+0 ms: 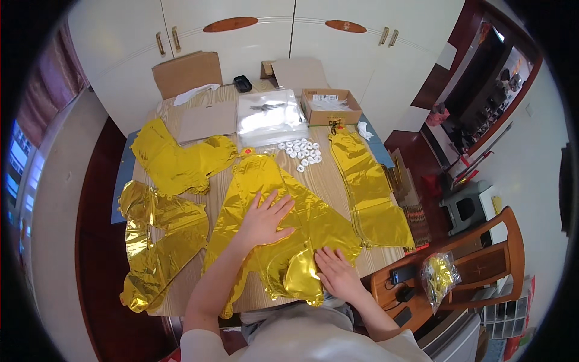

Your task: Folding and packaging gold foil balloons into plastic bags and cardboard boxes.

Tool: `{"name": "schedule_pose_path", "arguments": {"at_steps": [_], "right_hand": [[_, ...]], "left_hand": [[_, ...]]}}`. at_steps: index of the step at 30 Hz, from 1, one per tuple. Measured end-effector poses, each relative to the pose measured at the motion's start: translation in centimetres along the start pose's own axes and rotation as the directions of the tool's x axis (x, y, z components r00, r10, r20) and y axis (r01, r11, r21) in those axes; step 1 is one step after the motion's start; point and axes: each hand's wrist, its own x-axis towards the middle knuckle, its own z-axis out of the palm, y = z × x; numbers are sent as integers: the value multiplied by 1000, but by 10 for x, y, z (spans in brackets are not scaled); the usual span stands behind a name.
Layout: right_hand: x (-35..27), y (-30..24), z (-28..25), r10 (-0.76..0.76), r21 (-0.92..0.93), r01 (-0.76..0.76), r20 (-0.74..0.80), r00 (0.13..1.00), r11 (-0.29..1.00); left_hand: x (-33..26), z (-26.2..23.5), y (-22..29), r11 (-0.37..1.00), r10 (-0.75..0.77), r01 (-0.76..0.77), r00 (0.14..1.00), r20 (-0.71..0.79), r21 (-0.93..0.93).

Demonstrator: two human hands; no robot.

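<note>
both hands are pressing flat, fingers spread: left hand (265, 218) mid-sheet, right hand (336, 273) nearer the gold foil balloon's (283, 211) near end, its long axis running away from the person.

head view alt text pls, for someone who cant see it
Seen from above, a person's left hand and right hand press flat on a gold foil balloon on a wooden table. More gold foil pieces, small white rings and a cardboard box lie around.
</note>
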Motion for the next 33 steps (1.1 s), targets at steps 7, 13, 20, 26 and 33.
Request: {"name": "schedule_pose_path", "arguments": {"at_steps": [7, 13, 20, 26, 33], "right_hand": [[3, -3, 2, -51, -21, 52, 39, 998, 998], [5, -4, 1, -72, -38, 75, 54, 996, 996], [4, -3, 1, -86, -73, 92, 86, 993, 993], [5, -1, -1, -83, -95, 93, 105, 991, 991], [4, 4, 2, -76, -88, 88, 132, 988, 992]], "left_hand": [[0, -3, 1, 1000, -6, 6, 999, 34, 16], [-1, -1, 1, 1000, 8, -8, 999, -34, 15], [0, -1, 1, 1000, 7, -7, 1000, -19, 20], [2, -3, 4, 989, 128, -124, 990, 55, -75], [4, 4, 29, 977, 141, -122, 984, 104, -177]]}}
